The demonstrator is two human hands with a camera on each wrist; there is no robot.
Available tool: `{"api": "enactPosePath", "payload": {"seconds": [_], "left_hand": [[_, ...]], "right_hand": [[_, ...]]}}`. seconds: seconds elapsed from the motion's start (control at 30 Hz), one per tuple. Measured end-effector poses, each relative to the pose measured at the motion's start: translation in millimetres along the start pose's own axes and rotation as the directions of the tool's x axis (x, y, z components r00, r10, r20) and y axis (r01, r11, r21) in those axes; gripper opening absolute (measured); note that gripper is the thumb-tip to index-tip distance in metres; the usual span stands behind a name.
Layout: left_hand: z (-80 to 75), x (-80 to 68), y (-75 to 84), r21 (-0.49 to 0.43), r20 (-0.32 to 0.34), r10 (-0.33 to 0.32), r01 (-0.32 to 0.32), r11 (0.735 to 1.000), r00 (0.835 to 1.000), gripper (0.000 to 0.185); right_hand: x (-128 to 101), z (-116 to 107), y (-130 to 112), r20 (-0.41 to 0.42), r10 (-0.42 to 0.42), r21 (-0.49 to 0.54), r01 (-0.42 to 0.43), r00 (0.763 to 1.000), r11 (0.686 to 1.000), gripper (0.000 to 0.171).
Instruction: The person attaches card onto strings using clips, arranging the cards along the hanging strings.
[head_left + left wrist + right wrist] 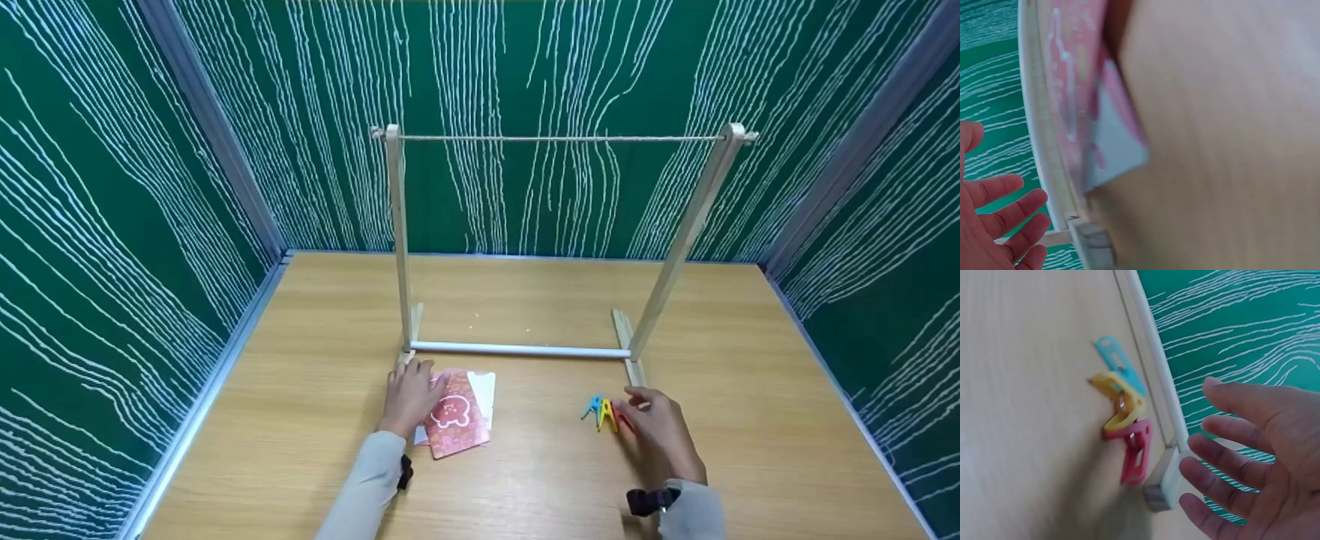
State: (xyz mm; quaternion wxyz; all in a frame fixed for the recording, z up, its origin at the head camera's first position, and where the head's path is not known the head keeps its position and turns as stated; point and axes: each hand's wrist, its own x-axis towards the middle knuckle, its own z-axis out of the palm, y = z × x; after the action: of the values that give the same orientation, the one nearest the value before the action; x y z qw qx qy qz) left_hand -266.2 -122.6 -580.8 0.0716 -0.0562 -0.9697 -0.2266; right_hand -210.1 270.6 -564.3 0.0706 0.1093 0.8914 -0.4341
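A pink card with a white cartoon figure lies on a white sheet on the wooden table, just in front of the small wooden rack. My left hand rests flat on the card's left edge, fingers straight; the left wrist view shows the pink card blurred and the left hand's fingers spread. Three clothes pegs lie together: blue, yellow and red. My right hand hovers open beside them. In the right wrist view the blue peg, yellow peg, red peg and right hand's fingers are apart.
The rack has two upright posts, a string stretched across the top and a white bar at its base. Green panels with white wavy lines wall in the table on three sides.
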Motion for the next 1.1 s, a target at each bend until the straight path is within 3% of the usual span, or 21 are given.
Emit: {"api": "enactPosePath", "payload": {"seconds": [0.27, 0.4, 0.63, 0.73, 0.9, 1.1], "left_hand": [[3.2, -4.9, -9.7, 0.004, -0.011, -0.011, 0.011, 1.0, 1.0, 0.042], [4.2, -5.4, -13.1, -0.022, 0.036, -0.064, 0.065, 0.998, 0.997, 0.042], [6.0, -3.2, -19.6, -0.064, 0.066, -0.119, 0.123, 0.99, 0.991, 0.041], [6.7, -1.3, -22.1, -0.122, 0.108, -0.167, 0.18, 0.976, 0.98, 0.041], [4.0, -0.5, -26.2, -0.195, 0.17, -0.179, 0.211, 0.958, 0.969, 0.044], [-3.1, 3.0, -26.3, -0.219, 0.274, -0.201, 0.264, 0.939, 0.941, 0.048]], "right_hand": [[0, 5, 17, 0.055, 0.033, -0.01, -0.032, 0.998, 0.999, 0.053], [1, 6, 19, 0.086, 0.061, 0.005, -0.062, 0.994, 0.998, 0.059], [2, 11, 23, 0.094, 0.039, 0.013, -0.041, 0.995, 0.999, 0.064], [3, 13, 24, 0.093, 0.049, 0.023, -0.052, 0.994, 0.998, 0.061], [3, 16, 27, 0.067, 0.032, 0.024, -0.033, 0.997, 0.999, 0.055], [8, 19, 31, 0.059, 0.045, -0.007, -0.044, 0.997, 0.999, 0.054]]}}
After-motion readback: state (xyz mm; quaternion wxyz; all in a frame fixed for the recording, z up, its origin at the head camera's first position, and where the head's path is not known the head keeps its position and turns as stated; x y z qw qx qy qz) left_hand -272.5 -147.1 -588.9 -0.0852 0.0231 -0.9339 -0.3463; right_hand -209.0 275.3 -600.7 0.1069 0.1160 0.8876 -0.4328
